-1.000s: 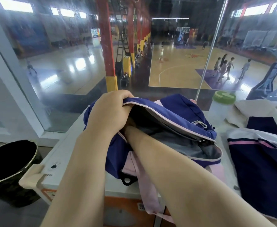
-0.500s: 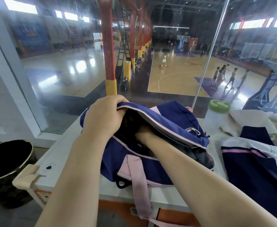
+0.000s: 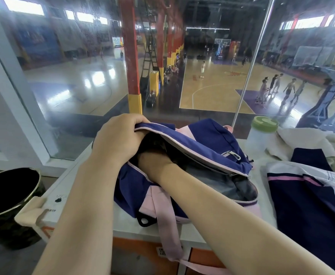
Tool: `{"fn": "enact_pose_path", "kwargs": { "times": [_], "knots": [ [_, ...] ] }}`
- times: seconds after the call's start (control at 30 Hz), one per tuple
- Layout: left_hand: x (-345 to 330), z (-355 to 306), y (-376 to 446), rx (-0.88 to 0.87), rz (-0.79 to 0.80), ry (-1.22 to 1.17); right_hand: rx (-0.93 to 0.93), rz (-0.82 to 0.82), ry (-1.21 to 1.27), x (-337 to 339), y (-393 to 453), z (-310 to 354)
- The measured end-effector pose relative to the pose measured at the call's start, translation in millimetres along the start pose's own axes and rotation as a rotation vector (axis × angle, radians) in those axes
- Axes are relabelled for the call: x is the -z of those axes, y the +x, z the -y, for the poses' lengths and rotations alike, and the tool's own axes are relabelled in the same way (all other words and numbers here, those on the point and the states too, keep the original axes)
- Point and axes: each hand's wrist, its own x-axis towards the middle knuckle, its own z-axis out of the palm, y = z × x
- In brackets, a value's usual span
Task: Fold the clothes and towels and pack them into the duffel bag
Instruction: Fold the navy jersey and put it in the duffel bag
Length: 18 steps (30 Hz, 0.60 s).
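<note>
A navy duffel bag (image 3: 206, 141) with pink trim and pink straps lies on the white counter (image 3: 67, 191), its zip mouth gaping. My left hand (image 3: 119, 139) grips the upper flap at the bag's left end and holds it up. My right hand (image 3: 154, 165) reaches into the opening; its fingers are hidden in the dark interior. A navy garment (image 3: 309, 207) with pink and white stripes lies flat to the right of the bag. Cream towels (image 3: 309, 141) are heaped behind it.
A translucent bottle with a green lid (image 3: 261, 133) stands just behind the bag's right end. A black bin (image 3: 6, 201) sits on the floor at the left. A glass wall runs along the counter's far edge, with a basketball hall below.
My right hand has drawn back a little inside the bag, so its back now shows. My left hand keeps holding the flap up. The view has shifted slightly.
</note>
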Motion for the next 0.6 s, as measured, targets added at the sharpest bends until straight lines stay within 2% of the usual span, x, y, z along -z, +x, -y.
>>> {"fn": "enact_pose_path", "kwargs": {
  "times": [0.07, 0.17, 0.27, 0.37, 0.43, 0.53, 0.6],
  "knots": [
    [-0.5, 0.3, 0.1, 0.002, -0.005, 0.002, 0.017, 0.15, 0.168, -10.5, -2.2, 6.9],
    [-2.4, -0.5, -1.1, -0.005, -0.012, 0.003, 0.035, 0.159, 0.237, -20.5, -1.5, 7.1],
    [-2.4, -0.7, -2.0, -0.021, -0.007, 0.011, 0.012, 0.171, 0.146, -19.0, -7.9, 10.8],
    [0.1, 0.5, -2.4, -0.002, -0.009, 0.017, -0.097, 0.182, 0.041, -18.1, -6.5, 13.5],
    [1.0, 1.3, -3.6, 0.01, -0.013, 0.026, -0.208, 0.118, 0.059, -18.1, -4.5, 13.2],
    [0.7, 2.8, -4.0, 0.017, -0.016, 0.034, -0.234, -0.096, 0.007, -15.7, -5.8, 1.1],
    [0.4, 3.6, -2.7, 0.015, -0.017, 0.042, -0.242, -0.065, -0.007, -19.6, -6.8, -7.8]
  ]
}}
